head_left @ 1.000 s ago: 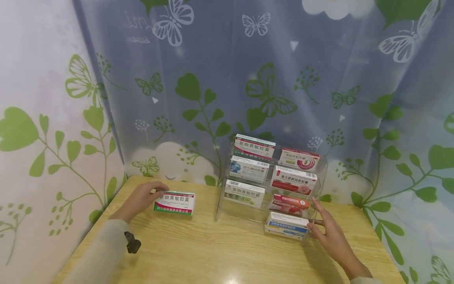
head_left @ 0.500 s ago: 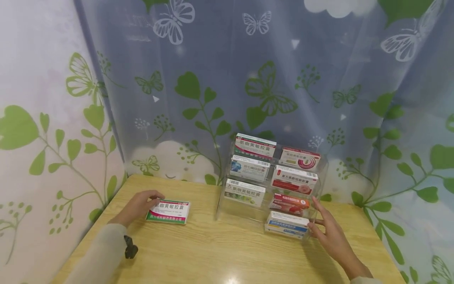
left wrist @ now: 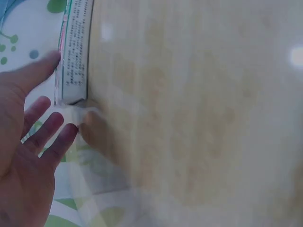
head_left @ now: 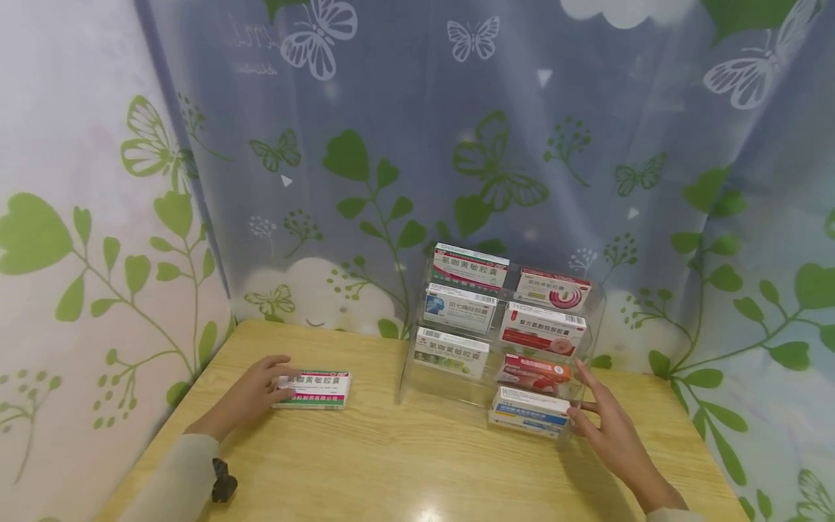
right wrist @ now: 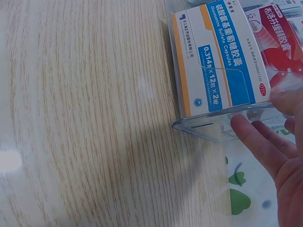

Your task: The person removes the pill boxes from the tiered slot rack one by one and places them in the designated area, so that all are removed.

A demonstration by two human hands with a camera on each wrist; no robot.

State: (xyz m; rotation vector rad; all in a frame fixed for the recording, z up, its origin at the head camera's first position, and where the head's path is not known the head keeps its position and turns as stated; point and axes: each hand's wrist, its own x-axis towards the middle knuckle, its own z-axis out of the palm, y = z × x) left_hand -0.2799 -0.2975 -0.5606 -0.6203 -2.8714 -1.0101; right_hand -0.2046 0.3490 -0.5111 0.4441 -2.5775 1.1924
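A white, green and magenta medicine box [head_left: 320,391] lies on the left of the table. My left hand [head_left: 243,397] rests over its left end; in the left wrist view the box [left wrist: 75,56] meets one digit while the other fingers [left wrist: 61,144] spread straight just past its end. To the right, a clear tiered display stand [head_left: 420,397] holds several medicine boxes. My right hand [head_left: 613,435] touches the stand's right side with extended fingers, beside the blue-and-white glucosamine box [right wrist: 222,61] in the lowest tier and the red ibuprofen box [head_left: 535,373] above it.
The stand's left column holds a matching green-and-magenta box [head_left: 471,268], a blue-pictured box [head_left: 459,310] and a white-green box [head_left: 450,354]. Two red-and-white boxes fill its upper right, including one [head_left: 543,330]. A patterned curtain [head_left: 365,239] borders the wooden table [head_left: 365,464].
My left hand brought the medicine box down flat, toward me and slightly left, then shifted its fingers farther over the box's left end. The right hand and stand have stayed put.
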